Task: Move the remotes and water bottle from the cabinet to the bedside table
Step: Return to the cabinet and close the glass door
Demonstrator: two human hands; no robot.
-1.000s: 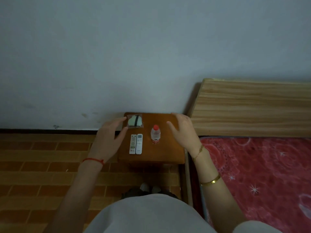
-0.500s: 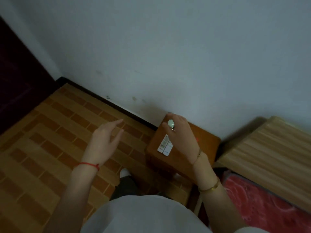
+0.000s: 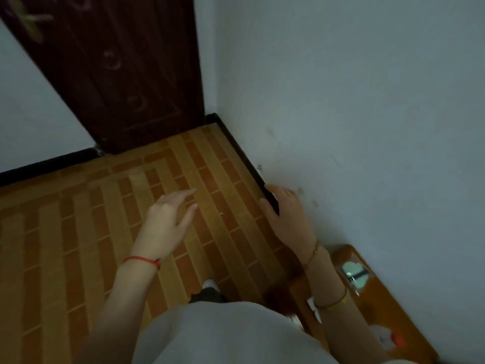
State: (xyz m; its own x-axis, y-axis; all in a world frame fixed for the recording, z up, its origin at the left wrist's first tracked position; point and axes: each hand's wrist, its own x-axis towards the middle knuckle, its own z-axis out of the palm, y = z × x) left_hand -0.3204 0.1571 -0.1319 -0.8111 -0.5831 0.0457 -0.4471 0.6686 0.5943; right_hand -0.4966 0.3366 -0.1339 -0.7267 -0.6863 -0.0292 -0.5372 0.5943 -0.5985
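the view has swung left since a second ago, so the small brown wooden bedside table (image 3: pixel 409 308) now sits at lower right. the bare left hand (image 3: pixel 165 224) and right hand (image 3: pixel 288 216), earlier over the table, now hover spread and empty above the floor. the red-capped clear water bottle (image 3: pixel 391 337) stands blurred on the table.

Both forearms reach forward, side by side. The left hand (image 3: pixel 164 224) is held palm down with fingers loosely spread and nothing in its grip. The right hand (image 3: pixel 288 219), further right, is likewise open and empty, fingers extended.

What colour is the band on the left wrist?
Red: a thin cord just below the left hand, clearest in the head view.
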